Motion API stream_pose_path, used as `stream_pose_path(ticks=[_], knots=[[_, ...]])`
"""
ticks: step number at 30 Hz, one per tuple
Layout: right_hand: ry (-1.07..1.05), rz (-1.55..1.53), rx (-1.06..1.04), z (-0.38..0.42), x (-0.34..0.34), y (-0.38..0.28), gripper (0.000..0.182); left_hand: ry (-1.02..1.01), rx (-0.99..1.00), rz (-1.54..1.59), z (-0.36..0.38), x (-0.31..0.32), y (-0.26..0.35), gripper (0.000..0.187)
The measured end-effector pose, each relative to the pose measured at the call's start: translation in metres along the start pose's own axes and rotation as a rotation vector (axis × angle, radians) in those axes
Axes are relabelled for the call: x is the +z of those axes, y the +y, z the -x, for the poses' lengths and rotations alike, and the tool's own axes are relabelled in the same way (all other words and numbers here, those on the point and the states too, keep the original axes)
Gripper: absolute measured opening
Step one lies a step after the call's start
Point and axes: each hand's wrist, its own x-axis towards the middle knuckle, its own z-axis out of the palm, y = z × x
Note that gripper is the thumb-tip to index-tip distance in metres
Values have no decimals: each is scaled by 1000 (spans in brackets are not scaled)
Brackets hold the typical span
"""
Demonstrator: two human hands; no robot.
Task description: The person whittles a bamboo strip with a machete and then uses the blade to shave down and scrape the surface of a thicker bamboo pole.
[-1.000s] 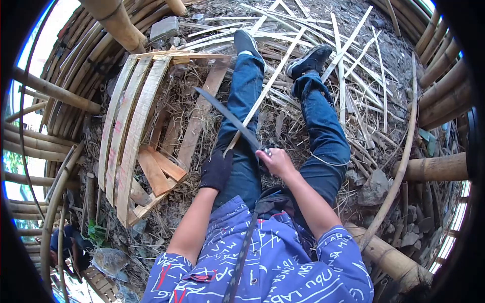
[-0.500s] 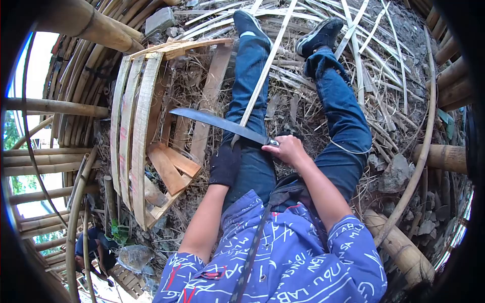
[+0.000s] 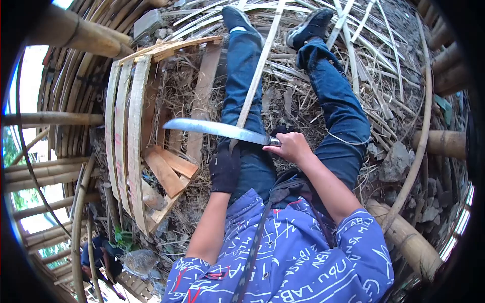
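Note:
My right hand (image 3: pixel 293 146) is bare and wrapped round the handle of a machete (image 3: pixel 217 129). The blade points left across my lap, its flat side catching the light. Under the blade runs a long split bamboo strip (image 3: pixel 260 68), which stretches away between my shins. My left hand (image 3: pixel 225 168), in a black glove, is closed round the strip's near end beside my left thigh. The blade hides part of the strip, and the gloved fingers are partly out of sight.
A slatted wooden crate (image 3: pixel 137 136) lies at my left, with loose wood pieces (image 3: pixel 165 171) in it. Many bamboo strips (image 3: pixel 374 60) cover the ground ahead. Bamboo poles (image 3: pixel 404 237) and rocks (image 3: pixel 396 161) lie on the right. Another person (image 3: pixel 101 260) is at lower left.
The machete blade has turned so that its flat side looks brighter, and its tip has dropped slightly. The whole view has shifted a little. Both hands keep their grips.

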Motion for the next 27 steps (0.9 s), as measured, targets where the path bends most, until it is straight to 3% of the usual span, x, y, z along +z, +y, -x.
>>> stream_pose_path(ticks=[2, 5, 7, 9, 12, 27], knots=[[7, 43, 23, -4, -2, 12, 67, 1, -1, 6, 0, 0, 1, 38], [123, -269, 295, -17, 3, 26, 66, -73, -53, -85, 5, -9, 7, 40], [113, -324, 296, -16, -6, 20, 65, -160, -122, -85, 4, -14, 14, 37], [26, -376, 313, -10, -9, 14, 63, -104, -71, -93, 2, -9, 7, 39], [-90, -205, 170, 1, -11, 0, 67, -63, -40, -54, 1, -5, 6, 41], [-51, -39, 134, -23, 10, 27, 71, -52, -23, -63, -4, -5, 3, 39]])
